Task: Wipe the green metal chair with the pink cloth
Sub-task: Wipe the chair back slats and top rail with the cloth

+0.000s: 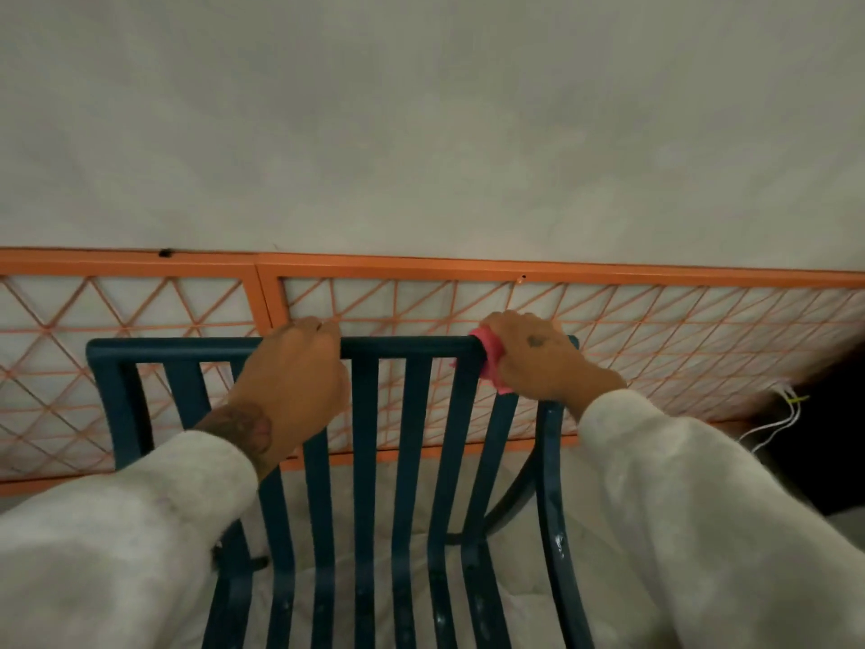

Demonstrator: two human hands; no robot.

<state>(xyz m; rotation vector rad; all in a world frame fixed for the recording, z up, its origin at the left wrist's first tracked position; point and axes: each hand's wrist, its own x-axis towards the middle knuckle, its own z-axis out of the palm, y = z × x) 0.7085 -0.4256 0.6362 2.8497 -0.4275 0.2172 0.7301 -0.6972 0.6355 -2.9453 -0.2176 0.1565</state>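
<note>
The pale grey sleeves of a person reach forward over the dark green metal chair with flat upright slats. The left hand curls its fingers over the chair's top rail and grips it bare. The right hand, near the end of the same rail, holds the crumpled pink cloth wrapped around the rail. Beyond both hands is an orange metal lattice panel, then a plain whitish wall.
</note>
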